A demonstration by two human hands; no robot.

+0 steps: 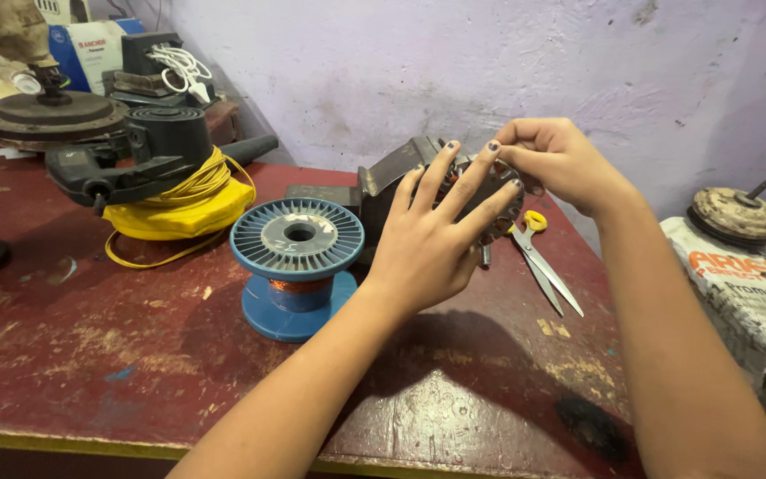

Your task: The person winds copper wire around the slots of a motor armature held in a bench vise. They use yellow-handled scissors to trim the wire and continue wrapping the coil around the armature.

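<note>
My left hand holds a round metal motor stator upright over the red table, fingers spread across its near face. My right hand pinches at the stator's top edge with fingertips closed; what it pinches is too small to make out. A blue spool of copper wire stands just left of my left wrist. Scissors with yellow handles lie on the table right of the stator, blades pointing toward me.
A dark metal block sits behind the stator. At the left stands a black winding machine over a yellow cord coil. A rusty motor part rests on a printed sack at right. The wall is close behind.
</note>
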